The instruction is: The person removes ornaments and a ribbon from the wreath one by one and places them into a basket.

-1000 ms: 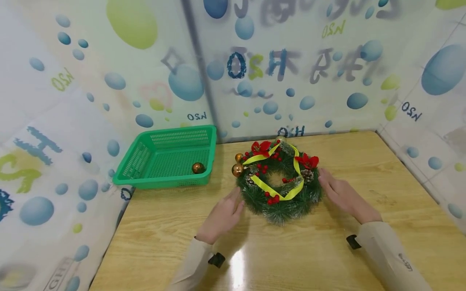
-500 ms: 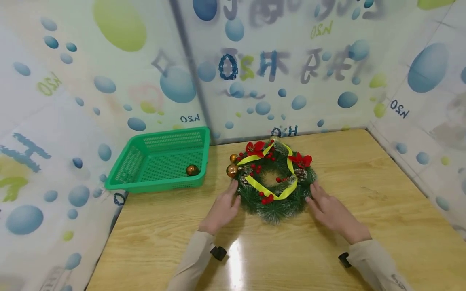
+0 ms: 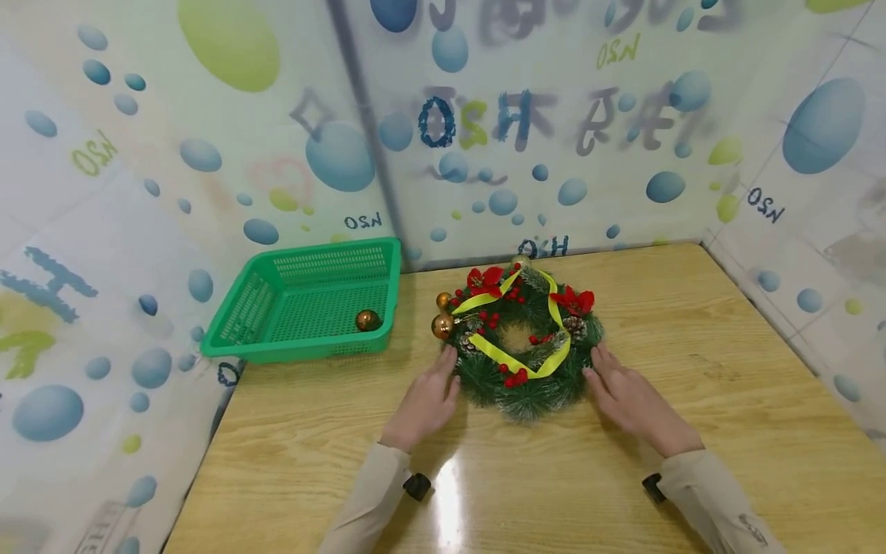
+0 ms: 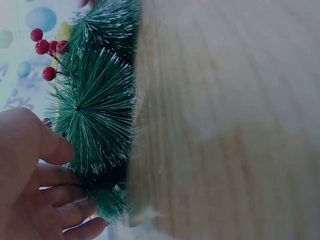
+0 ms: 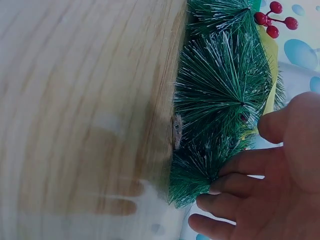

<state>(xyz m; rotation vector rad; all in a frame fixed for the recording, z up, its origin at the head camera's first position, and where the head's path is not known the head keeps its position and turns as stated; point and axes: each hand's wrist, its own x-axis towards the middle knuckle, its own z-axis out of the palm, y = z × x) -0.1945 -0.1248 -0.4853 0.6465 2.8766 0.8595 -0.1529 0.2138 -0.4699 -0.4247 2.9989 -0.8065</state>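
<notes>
green wreath point(image 3: 526, 398) between both hands point(image 3: 424, 402) point(image 3: 635, 402)

A hand could reach the wreath point(image 3: 526, 400) from the front; the basket point(image 3: 301, 355) stands left, the wall point(image 3: 602, 219) behind.

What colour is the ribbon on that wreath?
The ribbon is bright yellow; it shows best in the head view.

Far wall point(image 3: 547, 146): mirrored "H2O" point(image 3: 475, 123) in large blue and green; grey writing point(image 3: 597, 115) unclear.
Left wall point(image 3: 104, 200): large blue "H" point(image 3: 51, 285).
Right sleeve point(image 3: 713, 488): dark lettering point(image 3: 752, 529), unreadable.
</notes>
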